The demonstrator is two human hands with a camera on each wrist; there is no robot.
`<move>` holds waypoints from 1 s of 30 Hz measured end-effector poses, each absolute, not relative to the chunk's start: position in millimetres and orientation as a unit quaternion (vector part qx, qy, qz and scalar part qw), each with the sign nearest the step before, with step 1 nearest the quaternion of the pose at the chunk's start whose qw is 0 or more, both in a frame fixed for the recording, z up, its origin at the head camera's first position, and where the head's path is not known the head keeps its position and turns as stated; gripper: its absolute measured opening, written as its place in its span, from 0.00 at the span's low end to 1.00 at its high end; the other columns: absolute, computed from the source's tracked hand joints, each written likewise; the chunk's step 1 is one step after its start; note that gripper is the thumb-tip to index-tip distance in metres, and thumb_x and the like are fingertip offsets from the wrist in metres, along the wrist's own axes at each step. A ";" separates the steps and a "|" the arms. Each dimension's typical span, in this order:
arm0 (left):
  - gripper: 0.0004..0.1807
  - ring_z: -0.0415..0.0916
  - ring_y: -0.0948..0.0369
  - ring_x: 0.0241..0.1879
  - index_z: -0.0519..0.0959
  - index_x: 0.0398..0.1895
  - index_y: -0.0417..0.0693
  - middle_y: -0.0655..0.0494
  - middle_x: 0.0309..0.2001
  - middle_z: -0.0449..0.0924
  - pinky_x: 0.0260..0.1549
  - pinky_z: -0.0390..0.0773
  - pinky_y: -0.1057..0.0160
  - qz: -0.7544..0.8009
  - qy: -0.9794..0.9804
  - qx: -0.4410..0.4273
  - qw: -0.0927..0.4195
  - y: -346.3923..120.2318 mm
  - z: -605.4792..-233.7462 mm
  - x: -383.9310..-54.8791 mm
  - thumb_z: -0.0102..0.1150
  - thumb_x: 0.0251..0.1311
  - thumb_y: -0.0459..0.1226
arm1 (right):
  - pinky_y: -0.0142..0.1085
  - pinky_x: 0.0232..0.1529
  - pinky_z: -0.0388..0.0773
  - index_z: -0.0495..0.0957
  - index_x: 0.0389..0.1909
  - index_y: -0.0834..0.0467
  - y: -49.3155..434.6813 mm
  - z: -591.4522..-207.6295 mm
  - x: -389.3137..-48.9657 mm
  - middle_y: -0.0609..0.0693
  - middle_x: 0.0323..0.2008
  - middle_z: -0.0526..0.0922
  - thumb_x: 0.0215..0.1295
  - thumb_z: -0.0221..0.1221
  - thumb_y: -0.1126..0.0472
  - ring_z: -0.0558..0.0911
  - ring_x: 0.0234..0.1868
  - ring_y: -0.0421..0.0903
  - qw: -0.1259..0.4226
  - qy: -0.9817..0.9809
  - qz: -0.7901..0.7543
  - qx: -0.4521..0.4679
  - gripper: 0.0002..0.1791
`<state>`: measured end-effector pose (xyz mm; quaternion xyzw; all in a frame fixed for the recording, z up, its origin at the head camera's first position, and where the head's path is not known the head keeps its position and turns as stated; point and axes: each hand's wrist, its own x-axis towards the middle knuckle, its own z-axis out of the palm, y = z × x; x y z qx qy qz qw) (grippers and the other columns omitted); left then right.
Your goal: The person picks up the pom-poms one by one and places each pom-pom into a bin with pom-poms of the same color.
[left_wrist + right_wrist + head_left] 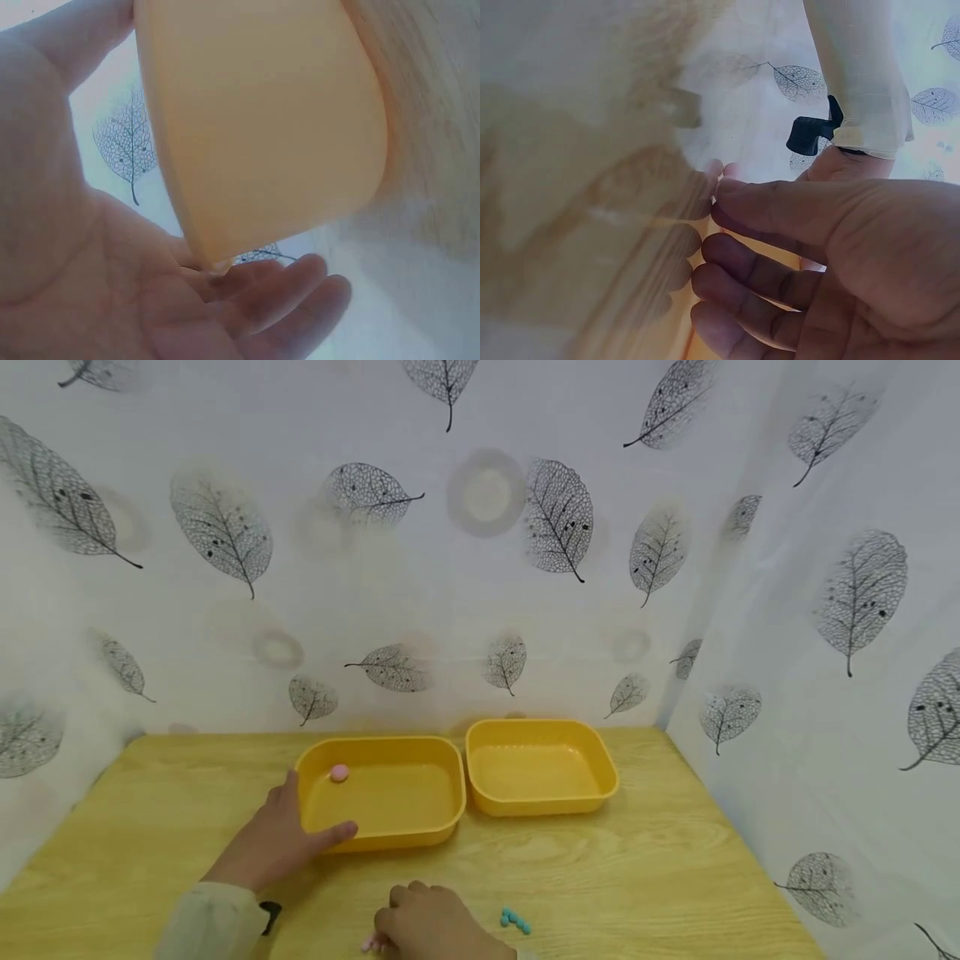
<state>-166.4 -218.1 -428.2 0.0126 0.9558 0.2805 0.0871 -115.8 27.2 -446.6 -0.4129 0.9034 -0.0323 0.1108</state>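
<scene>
My left hand (279, 839) grips the left end of a yellow tray (390, 841), its thumb over the front rim and its fingers by the left side. The left wrist view shows the tray's outer wall (262, 127) between thumb and fingers. A round pink piece (339, 773) lies inside this tray. My right hand (438, 925) is low at the table, fingers bent over small pink pieces (371, 943). In the right wrist view, thumb and index fingertips come together beside pink pieces (715, 166); whether one is pinched between them is unclear.
A second yellow tray (542, 808) stands close to the right of the first. Several small teal pieces (515, 920) lie in a cluster right of my right hand. The wood-grain table (637, 877) meets a leaf-print curtain (480, 610) behind and at both sides.
</scene>
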 end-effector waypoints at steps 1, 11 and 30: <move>0.76 0.61 0.23 0.66 0.28 0.79 0.26 0.15 0.73 0.45 0.60 0.69 0.30 0.284 0.955 0.015 0.084 -217.2 -427.9 -167.1 0.58 0.57 0.74 | 0.25 0.29 0.66 0.88 0.43 0.39 27.3 -446.5 -116.8 0.34 0.30 0.75 0.71 0.65 0.48 0.67 0.29 0.31 0.116 0.904 -0.037 -0.410 0.05; 0.79 0.58 0.23 0.67 0.20 0.78 0.30 0.15 0.74 0.44 0.61 0.67 0.29 0.293 0.953 0.006 0.073 -214.1 -436.8 -167.8 0.60 0.55 0.74 | 0.28 0.31 0.72 0.84 0.41 0.43 26.7 -449.2 -119.0 0.35 0.33 0.77 0.70 0.65 0.46 0.73 0.34 0.31 0.154 0.911 -0.026 -0.381 0.06; 0.81 0.56 0.22 0.68 0.25 0.78 0.25 0.13 0.72 0.47 0.63 0.64 0.28 0.290 0.954 -0.009 0.078 -208.2 -438.1 -172.1 0.59 0.52 0.76 | 0.20 0.28 0.70 0.82 0.33 0.47 81.3 -409.2 -138.7 0.34 0.29 0.79 0.68 0.67 0.58 0.74 0.29 0.27 -0.014 0.924 -0.119 -0.363 0.04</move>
